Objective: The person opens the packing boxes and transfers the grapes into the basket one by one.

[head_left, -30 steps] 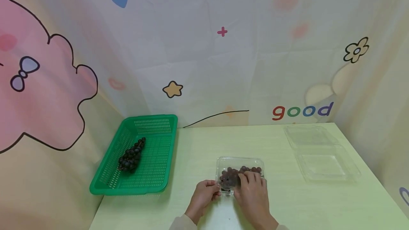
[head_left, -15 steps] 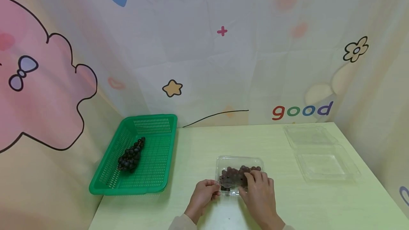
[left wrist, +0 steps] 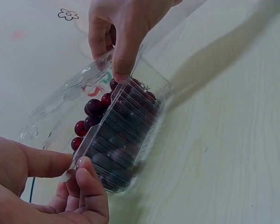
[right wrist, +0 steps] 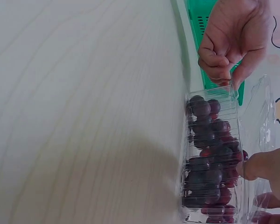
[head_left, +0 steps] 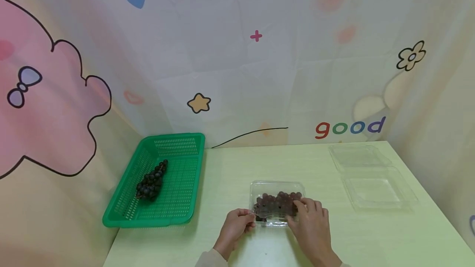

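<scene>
A clear plastic clamshell box (head_left: pixel 274 186) filled with dark red grapes (left wrist: pixel 94 107) stands on the table in front of me. My left hand (head_left: pixel 237 226) pinches its near left corner between thumb and fingers. At the right part of the box is my right hand (head_left: pixel 312 226). Its thumb touches the near rim, while the other fingers, bent loosely and apart from the thumb, reach over the grapes. In the right wrist view, the left hand (right wrist: pixel 233 44) holds the far end of the box and the right thumb (right wrist: pixel 256 165) rests at the rim.
A green basket (head_left: pixel 198 176) on the left holds a bunch of dark grapes (head_left: pixel 150 184). At the back right of the pale table (head_left: pixel 237 168) lies another clear clamshell box (head_left: pixel 372 190), unfolded. A printed curtain (head_left: pixel 230 69) hangs behind the table.
My right hand has slid to the right along the box's near rim, uncovering more grapes in the middle. The left hand keeps its pinch on the corner.
</scene>
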The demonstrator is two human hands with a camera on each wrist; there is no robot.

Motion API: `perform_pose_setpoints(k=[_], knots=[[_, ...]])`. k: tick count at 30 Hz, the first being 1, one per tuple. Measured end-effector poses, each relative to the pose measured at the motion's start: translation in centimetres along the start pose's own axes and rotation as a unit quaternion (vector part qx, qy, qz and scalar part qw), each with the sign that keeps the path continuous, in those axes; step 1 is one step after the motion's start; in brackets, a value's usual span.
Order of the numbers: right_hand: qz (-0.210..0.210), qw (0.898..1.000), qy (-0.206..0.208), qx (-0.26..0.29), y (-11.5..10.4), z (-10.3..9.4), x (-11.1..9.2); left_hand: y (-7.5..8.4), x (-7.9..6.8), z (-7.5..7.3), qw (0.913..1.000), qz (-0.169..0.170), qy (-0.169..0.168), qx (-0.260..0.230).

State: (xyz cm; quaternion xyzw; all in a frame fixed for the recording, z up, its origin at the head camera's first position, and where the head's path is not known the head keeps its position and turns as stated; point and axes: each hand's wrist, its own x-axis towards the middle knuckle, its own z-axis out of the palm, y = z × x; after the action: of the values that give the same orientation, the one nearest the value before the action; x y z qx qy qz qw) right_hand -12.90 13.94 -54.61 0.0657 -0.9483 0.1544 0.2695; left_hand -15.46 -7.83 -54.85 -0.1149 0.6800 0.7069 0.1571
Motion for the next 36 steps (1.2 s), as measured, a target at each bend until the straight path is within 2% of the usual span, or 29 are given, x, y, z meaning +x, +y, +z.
perform_pose_setpoints(k=[9,28,36], knots=[[0.005,1.000,0.004,0.017,0.3,-0.1,0.0,-0.1,0.2,0.0,0.9999,0.005,0.005,0.012],[-0.054,0.997,0.036,0.050,1.5,0.1,0.0,-0.1,0.1,0.1,0.9997,0.008,0.005,0.020],[-0.062,0.995,0.027,0.073,1.5,0.1,0.1,0.0,0.1,0.1,0.9998,0.005,0.003,0.019]])
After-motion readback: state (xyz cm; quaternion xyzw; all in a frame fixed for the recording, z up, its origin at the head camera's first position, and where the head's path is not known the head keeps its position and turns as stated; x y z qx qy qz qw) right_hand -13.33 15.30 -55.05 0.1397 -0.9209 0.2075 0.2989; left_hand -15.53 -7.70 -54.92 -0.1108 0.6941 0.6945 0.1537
